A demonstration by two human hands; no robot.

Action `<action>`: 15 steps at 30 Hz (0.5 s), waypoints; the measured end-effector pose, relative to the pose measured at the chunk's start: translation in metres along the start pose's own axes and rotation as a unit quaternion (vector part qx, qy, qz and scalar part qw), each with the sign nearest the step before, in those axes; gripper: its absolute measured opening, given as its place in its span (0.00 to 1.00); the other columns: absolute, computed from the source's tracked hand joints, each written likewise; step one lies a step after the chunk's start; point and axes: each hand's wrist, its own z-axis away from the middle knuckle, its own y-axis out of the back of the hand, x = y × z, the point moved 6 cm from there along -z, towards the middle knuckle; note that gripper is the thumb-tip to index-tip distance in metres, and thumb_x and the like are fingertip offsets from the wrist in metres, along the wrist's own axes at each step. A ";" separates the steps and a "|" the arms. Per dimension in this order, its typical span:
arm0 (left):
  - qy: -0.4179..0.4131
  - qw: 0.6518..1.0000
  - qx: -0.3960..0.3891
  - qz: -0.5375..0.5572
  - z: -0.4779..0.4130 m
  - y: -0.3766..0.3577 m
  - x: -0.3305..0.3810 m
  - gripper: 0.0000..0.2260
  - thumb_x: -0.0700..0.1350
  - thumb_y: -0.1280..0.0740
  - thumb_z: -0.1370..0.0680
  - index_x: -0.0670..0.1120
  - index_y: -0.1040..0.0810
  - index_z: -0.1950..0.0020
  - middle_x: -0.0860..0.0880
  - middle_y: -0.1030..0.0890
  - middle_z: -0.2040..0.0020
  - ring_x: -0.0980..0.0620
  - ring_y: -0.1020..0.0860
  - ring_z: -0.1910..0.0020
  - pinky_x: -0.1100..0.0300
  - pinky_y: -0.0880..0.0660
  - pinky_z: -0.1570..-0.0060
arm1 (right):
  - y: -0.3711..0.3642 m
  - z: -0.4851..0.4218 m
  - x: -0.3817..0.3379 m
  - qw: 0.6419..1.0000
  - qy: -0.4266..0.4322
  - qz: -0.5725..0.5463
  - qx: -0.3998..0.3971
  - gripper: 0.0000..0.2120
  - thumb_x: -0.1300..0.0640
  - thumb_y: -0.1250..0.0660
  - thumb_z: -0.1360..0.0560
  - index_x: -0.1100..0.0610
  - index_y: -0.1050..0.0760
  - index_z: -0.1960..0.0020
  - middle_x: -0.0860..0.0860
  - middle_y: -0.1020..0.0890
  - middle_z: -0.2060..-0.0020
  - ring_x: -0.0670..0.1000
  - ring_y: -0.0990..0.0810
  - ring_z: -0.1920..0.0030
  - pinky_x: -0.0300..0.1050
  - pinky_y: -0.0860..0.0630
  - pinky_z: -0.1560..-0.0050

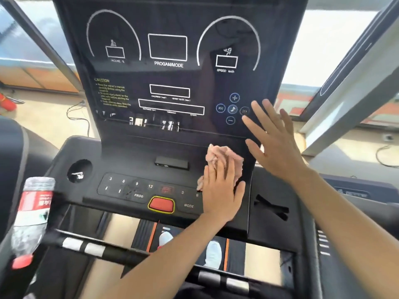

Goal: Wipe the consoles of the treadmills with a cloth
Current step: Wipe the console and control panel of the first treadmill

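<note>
Entry: person, partial view.
- Left hand (220, 190): bare.
- Right hand (274, 143): bare.
- Left forearm (164, 255): uncovered along whole visible length, was cut off by bottom edge.
- Right forearm (345, 212): uncovered likewise, was cut off by right edge.
- Footwear: pair of pale shoes, white with faint blue cast (seen blurred, low in frame). Left shoe (166, 237) and right shoe (212, 253) had rounded toes. Lace and sole detail was too soft to tell.

upright console panel (183, 24), centre of frame: "progam/mode" under the middle box, "speed km/h" at upper right, yellow "caution" heading at left, small print unreadable. lower keypad (129, 190): "3", "6", "9", "12", "prog", then "3", "6", "mode". bottle label (34, 203), lower left: illegible.
</note>
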 end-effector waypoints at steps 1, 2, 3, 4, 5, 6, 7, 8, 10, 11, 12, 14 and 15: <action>-0.028 1.000 -0.009 -0.007 0.003 -0.002 0.005 0.33 0.61 0.47 0.17 0.49 0.49 0.15 0.42 0.49 0.15 0.37 0.50 0.16 0.42 0.50 0.18 | 0.000 0.006 0.000 1.000 -0.006 -0.016 0.002 0.23 0.51 0.42 0.17 0.55 0.32 0.23 0.56 0.39 0.19 0.57 0.48 0.17 0.61 0.50 0.20; -0.062 0.998 -0.021 -0.016 0.006 -0.004 0.010 0.33 0.60 0.47 0.17 0.50 0.50 0.15 0.44 0.54 0.14 0.38 0.54 0.16 0.43 0.52 0.18 | 0.000 0.013 0.000 0.999 -0.016 -0.031 0.003 0.23 0.51 0.42 0.17 0.55 0.31 0.23 0.56 0.38 0.19 0.57 0.46 0.17 0.60 0.50 0.20; -0.098 0.994 -0.037 -0.022 0.010 -0.007 0.013 0.32 0.60 0.46 0.17 0.51 0.51 0.15 0.47 0.57 0.14 0.39 0.56 0.16 0.43 0.52 0.18 | -0.002 0.022 -0.001 0.998 -0.029 -0.047 0.002 0.23 0.52 0.41 0.17 0.55 0.31 0.24 0.56 0.36 0.20 0.57 0.45 0.18 0.60 0.49 0.20; -0.135 0.989 -0.054 -0.025 0.013 -0.009 0.016 0.32 0.59 0.46 0.17 0.51 0.50 0.15 0.49 0.57 0.14 0.40 0.57 0.16 0.43 0.51 0.18 | -0.005 0.033 -0.002 0.997 -0.045 -0.065 -0.001 0.23 0.52 0.40 0.18 0.55 0.31 0.24 0.56 0.36 0.20 0.57 0.43 0.18 0.60 0.47 0.21; -0.170 0.983 -0.067 -0.024 0.016 -0.010 0.017 0.31 0.58 0.44 0.17 0.52 0.47 0.15 0.50 0.54 0.14 0.41 0.55 0.16 0.41 0.48 0.19 | -0.009 0.045 -0.005 0.994 -0.063 -0.085 -0.006 0.23 0.53 0.39 0.18 0.55 0.31 0.24 0.56 0.35 0.20 0.58 0.41 0.19 0.60 0.46 0.21; -0.200 0.977 -0.075 -0.016 0.018 -0.008 0.016 0.30 0.57 0.43 0.17 0.52 0.43 0.16 0.51 0.50 0.14 0.42 0.53 0.16 0.40 0.46 0.19 | -0.014 0.058 -0.008 0.991 -0.083 -0.104 -0.012 0.22 0.53 0.39 0.18 0.55 0.30 0.24 0.56 0.34 0.21 0.57 0.39 0.19 0.60 0.45 0.21; -0.224 0.971 -0.079 0.005 0.019 -0.004 0.013 0.28 0.55 0.41 0.17 0.52 0.39 0.18 0.51 0.46 0.15 0.43 0.51 0.16 0.39 0.45 0.20 | -0.018 0.071 -0.012 0.987 -0.103 -0.119 -0.019 0.22 0.53 0.39 0.18 0.54 0.29 0.25 0.55 0.32 0.22 0.57 0.38 0.20 0.58 0.44 0.22; -0.239 0.967 -0.079 0.033 0.021 0.002 0.009 0.25 0.52 0.40 0.17 0.52 0.35 0.19 0.51 0.42 0.16 0.45 0.49 0.16 0.39 0.46 0.19 | -0.022 0.085 -0.016 0.984 -0.119 -0.134 -0.021 0.21 0.54 0.38 0.18 0.54 0.28 0.26 0.54 0.31 0.23 0.56 0.36 0.21 0.57 0.43 0.22; -0.248 0.964 -0.058 0.079 0.024 0.020 -0.005 0.22 0.47 0.39 0.17 0.53 0.31 0.22 0.53 0.37 0.18 0.46 0.45 0.16 0.43 0.51 0.18 | -0.027 0.110 -0.029 0.975 -0.150 -0.162 -0.008 0.19 0.57 0.35 0.20 0.55 0.24 0.29 0.54 0.26 0.27 0.56 0.31 0.26 0.55 0.36 0.26; -0.242 0.965 -0.033 0.092 0.026 0.030 -0.015 0.21 0.45 0.38 0.18 0.53 0.27 0.24 0.54 0.33 0.20 0.46 0.42 0.17 0.44 0.50 0.18 | -0.030 0.120 -0.037 0.970 -0.167 -0.174 0.001 0.18 0.59 0.34 0.21 0.56 0.23 0.31 0.54 0.24 0.29 0.57 0.28 0.29 0.56 0.32 0.29; -0.228 0.968 0.004 0.105 0.028 0.039 -0.028 0.20 0.42 0.36 0.20 0.52 0.23 0.28 0.55 0.27 0.23 0.47 0.36 0.19 0.45 0.44 0.19 | -0.033 0.129 -0.046 0.965 -0.187 -0.184 0.008 0.17 0.61 0.33 0.22 0.57 0.22 0.33 0.55 0.23 0.31 0.58 0.27 0.32 0.58 0.29 0.32; -0.167 0.974 0.096 0.116 0.034 0.057 -0.064 0.15 0.40 0.33 0.22 0.49 0.17 0.37 0.53 0.17 0.35 0.47 0.24 0.29 0.45 0.29 0.30 | -0.041 0.142 -0.065 0.951 -0.235 -0.199 -0.001 0.17 0.62 0.31 0.22 0.59 0.22 0.34 0.57 0.25 0.31 0.60 0.28 0.32 0.61 0.27 0.34; -0.125 0.977 0.132 0.108 0.037 0.064 -0.084 0.12 0.40 0.32 0.23 0.48 0.15 0.41 0.52 0.16 0.40 0.47 0.22 0.34 0.46 0.26 0.36 | -0.046 0.145 -0.073 0.946 -0.258 -0.198 -0.010 0.19 0.61 0.30 0.22 0.59 0.24 0.32 0.58 0.27 0.28 0.62 0.30 0.29 0.61 0.28 0.31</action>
